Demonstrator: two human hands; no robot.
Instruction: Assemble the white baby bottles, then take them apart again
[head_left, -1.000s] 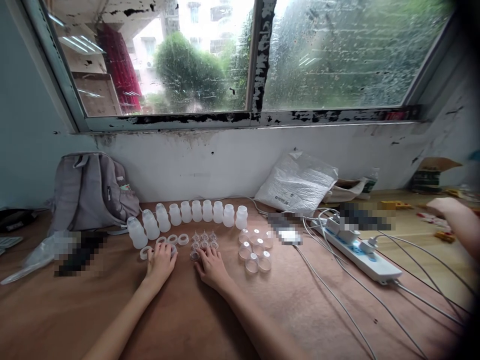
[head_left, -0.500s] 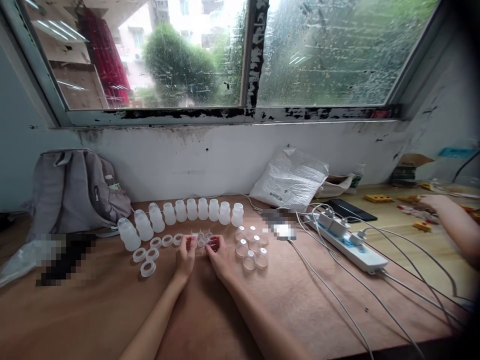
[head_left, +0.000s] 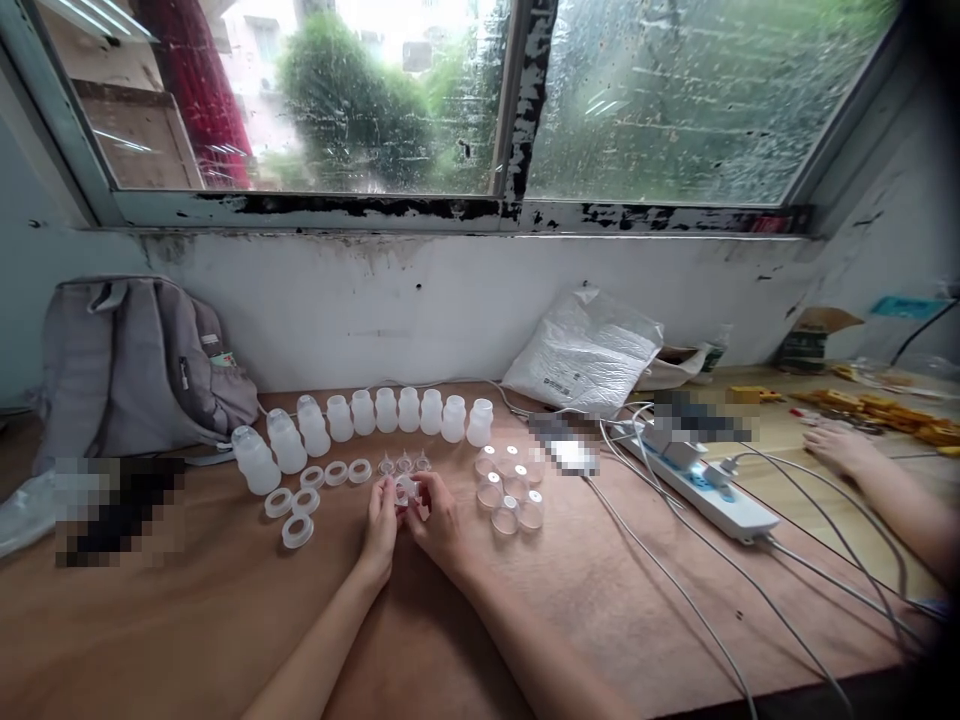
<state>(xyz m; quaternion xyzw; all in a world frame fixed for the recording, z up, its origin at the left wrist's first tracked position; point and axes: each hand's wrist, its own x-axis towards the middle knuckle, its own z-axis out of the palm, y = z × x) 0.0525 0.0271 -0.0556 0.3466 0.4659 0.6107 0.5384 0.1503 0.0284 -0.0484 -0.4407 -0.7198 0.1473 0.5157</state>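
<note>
From the head camera I see both hands meeting in front of the bottles [head_left: 386,410], which stand in a curved row on the table [head_left: 187,600]. My left hand [head_left: 381,525] and right hand [head_left: 439,520] are knuckle to knuckle, fingers curled in, and their fingertips pinch a clear piece [head_left: 406,492] between them. It is held just above the tabletop, in front of the middle of the bottles. I cannot tell whether it is one piece or two pressed together. Between the hands and the bottles lie three small clear cones [head_left: 405,463], touching nothing but the table. White rings [head_left: 336,473] are scattered in front of the left end of the bottles, near my left hand but apart from it. A cluster of clear cups [head_left: 510,490] sits in front of the right end, just beside my right hand. A grey backpack [head_left: 135,370] leans on the wall left of the bottles. A crumpled plastic bag [head_left: 585,350] lies against the wall to their right. A white power strip [head_left: 705,480] with cables plugged in lies further right. Well beyond it, another person's hand [head_left: 840,445] rests flat on the table.
</note>
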